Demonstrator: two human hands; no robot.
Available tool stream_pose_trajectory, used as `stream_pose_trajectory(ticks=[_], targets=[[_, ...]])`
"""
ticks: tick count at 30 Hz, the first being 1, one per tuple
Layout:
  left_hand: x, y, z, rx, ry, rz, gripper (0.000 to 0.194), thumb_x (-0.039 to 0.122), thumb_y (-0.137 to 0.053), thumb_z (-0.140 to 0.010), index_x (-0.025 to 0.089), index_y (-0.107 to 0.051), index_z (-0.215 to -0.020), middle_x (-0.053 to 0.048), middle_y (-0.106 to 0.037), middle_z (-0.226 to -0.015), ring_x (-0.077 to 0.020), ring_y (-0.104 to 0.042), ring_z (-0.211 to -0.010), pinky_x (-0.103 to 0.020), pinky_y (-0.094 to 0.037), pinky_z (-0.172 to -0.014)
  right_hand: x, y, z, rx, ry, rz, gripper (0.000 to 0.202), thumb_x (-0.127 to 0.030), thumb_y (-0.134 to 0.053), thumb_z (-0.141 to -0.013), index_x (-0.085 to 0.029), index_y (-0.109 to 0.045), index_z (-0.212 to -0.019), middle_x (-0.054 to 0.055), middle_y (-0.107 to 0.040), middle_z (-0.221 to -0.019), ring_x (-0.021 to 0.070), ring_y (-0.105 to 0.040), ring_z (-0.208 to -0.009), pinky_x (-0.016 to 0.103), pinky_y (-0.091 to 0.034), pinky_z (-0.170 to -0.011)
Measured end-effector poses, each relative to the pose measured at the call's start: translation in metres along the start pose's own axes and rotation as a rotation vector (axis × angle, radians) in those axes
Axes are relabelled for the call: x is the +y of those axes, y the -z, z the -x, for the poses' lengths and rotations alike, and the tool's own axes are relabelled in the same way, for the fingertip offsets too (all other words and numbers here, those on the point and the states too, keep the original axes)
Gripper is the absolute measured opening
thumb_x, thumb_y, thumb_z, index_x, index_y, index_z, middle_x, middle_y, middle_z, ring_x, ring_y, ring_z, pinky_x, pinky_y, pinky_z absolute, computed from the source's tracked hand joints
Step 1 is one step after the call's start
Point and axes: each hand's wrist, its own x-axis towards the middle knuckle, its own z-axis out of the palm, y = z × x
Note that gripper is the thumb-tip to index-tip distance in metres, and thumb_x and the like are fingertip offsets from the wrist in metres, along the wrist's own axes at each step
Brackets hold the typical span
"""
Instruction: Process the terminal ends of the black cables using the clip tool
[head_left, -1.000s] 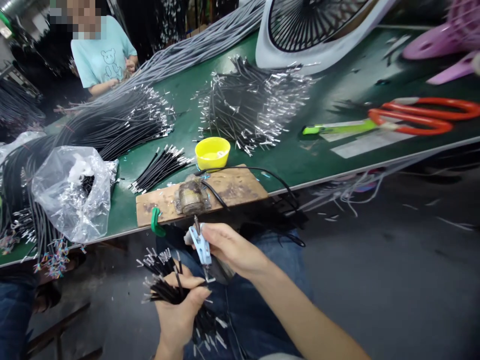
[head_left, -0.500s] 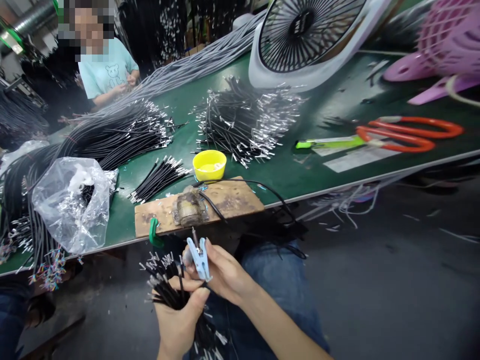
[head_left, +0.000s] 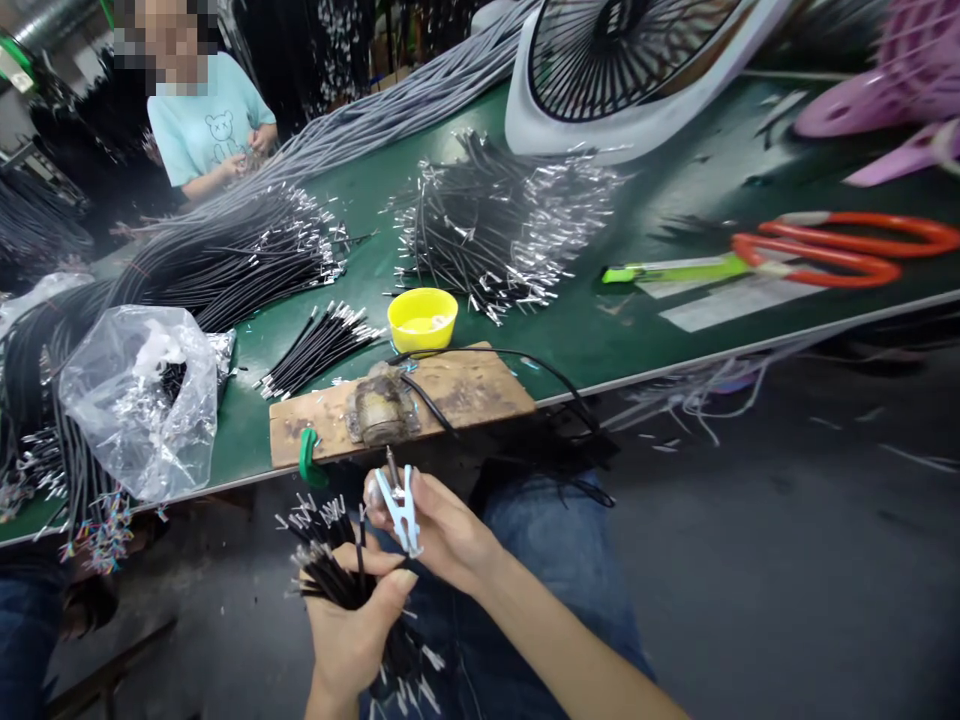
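Black cables (head_left: 328, 578), silver-tipped, slant from upper left to lower right through your closed left hand (head_left: 352, 630); your right hand (head_left: 450, 535) curls around a V-shaped, light-blue clip (head_left: 406, 528).

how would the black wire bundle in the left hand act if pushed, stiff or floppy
The black wire bundle would probably flex but spring back, since its ends stick out fairly straight past the left hand. It may also fan apart: the tips splay and no tie shows.
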Motion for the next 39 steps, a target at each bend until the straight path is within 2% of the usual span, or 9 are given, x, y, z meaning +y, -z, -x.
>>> stream_pose_trajectory(ticks=[7,11,14,18,22,27,30,35,39], targets=[[-0.005,0.001,-0.001,-0.02,0.042,0.017,0.011,0.025,-0.075,-0.064,0.016,-0.071,-0.059,-0.002,-0.063,-0.058,-0.0141,-0.057,-0.06,-0.028,-0.047,-0.064,0.002,-0.002,-0.003,0.034,0.024,0.031,0.04,-0.051,-0.076,-0.062,-0.012,-0.068,-0.064,-0.001,-0.05,-0.06,0.007,-0.042,-0.053,0.017,-0.035,-0.047],[-0.008,0.002,0.0,-0.044,0.109,0.07,0.02,0.034,-0.076,-0.062,0.015,-0.07,-0.06,-0.001,-0.057,-0.055,-0.0084,-0.047,-0.046,-0.022,-0.04,-0.046,0.002,0.008,0.0,0.033,0.056,0.221,0.049,-0.062,-0.068,-0.064,-0.013,-0.066,-0.065,-0.001,-0.048,-0.057,0.0081,-0.038,-0.049,0.02,-0.032,-0.044],[-0.012,0.005,0.005,-0.055,0.184,0.099,0.028,0.042,-0.076,-0.061,0.015,-0.068,-0.063,-0.001,-0.056,-0.059,-0.0032,-0.036,-0.036,-0.019,-0.027,-0.032,0.0,0.022,0.009,0.036,0.206,0.496,0.051,-0.064,-0.061,-0.07,-0.013,-0.064,-0.063,0.0,-0.048,-0.056,0.0092,-0.038,-0.048,0.022,-0.031,-0.045],[-0.022,0.012,0.011,-0.123,0.357,0.161,0.033,0.045,-0.079,-0.056,0.017,-0.062,-0.061,-0.003,-0.057,-0.061,-0.0018,-0.033,-0.031,-0.018,-0.021,-0.028,-0.003,0.034,0.03,0.029,0.485,0.707,0.036,-0.054,-0.066,-0.072,-0.018,-0.066,-0.072,0.001,-0.051,-0.064,0.0129,-0.048,-0.059,0.023,-0.038,-0.051],[-0.027,0.018,0.014,-0.229,0.527,0.242,0.039,0.048,-0.078,-0.058,0.018,-0.053,-0.063,0.004,-0.044,-0.046,-0.0007,-0.027,-0.029,-0.017,-0.019,-0.029,-0.007,0.032,0.045,-0.092,0.599,0.899,0.031,-0.044,-0.068,-0.075,-0.023,-0.066,-0.097,0.004,-0.057,-0.078,0.0157,-0.053,-0.07,0.027,-0.045,-0.061],[-0.026,0.014,0.017,-0.235,0.52,0.234,0.042,0.049,-0.074,-0.063,0.016,-0.048,-0.065,0.006,-0.042,-0.047,0.0014,-0.025,-0.032,-0.014,-0.016,-0.032,-0.006,0.028,0.045,-0.106,0.696,1.052,0.011,-0.03,-0.063,-0.083,-0.02,-0.066,-0.083,0.003,-0.059,-0.071,0.0154,-0.052,-0.068,0.029,-0.042,-0.064],[-0.024,0.011,0.016,-0.216,0.44,0.192,0.04,0.05,-0.074,-0.062,0.014,-0.056,-0.064,0.004,-0.046,-0.051,0.0003,-0.028,-0.033,-0.016,-0.021,-0.032,0.003,0.028,0.043,-0.054,0.564,0.881,0.018,-0.034,-0.064,-0.081,-0.019,-0.065,-0.07,0.002,-0.055,-0.064,0.0152,-0.049,-0.065,0.028,-0.039,-0.06],[-0.019,0.008,0.008,-0.169,0.219,0.08,0.021,0.034,-0.079,-0.059,0.015,-0.071,-0.059,-0.001,-0.056,-0.056,-0.0107,-0.05,-0.056,-0.025,-0.043,-0.057,0.01,0.025,0.039,-0.082,-0.02,0.265,0.035,-0.05,-0.072,-0.068,-0.016,-0.065,-0.073,0.0,-0.052,-0.064,0.0124,-0.048,-0.062,0.025,-0.039,-0.061],[-0.015,0.008,0.005,-0.153,0.137,0.017,0.017,0.031,-0.078,-0.059,0.016,-0.071,-0.057,0.0,-0.054,-0.052,-0.0114,-0.047,-0.054,-0.026,-0.041,-0.056,-0.008,0.026,0.035,-0.177,-0.228,0.305,0.038,-0.047,-0.077,-0.062,-0.012,-0.065,-0.071,-0.001,-0.054,-0.063,0.0105,-0.048,-0.06,0.023,-0.038,-0.061]])
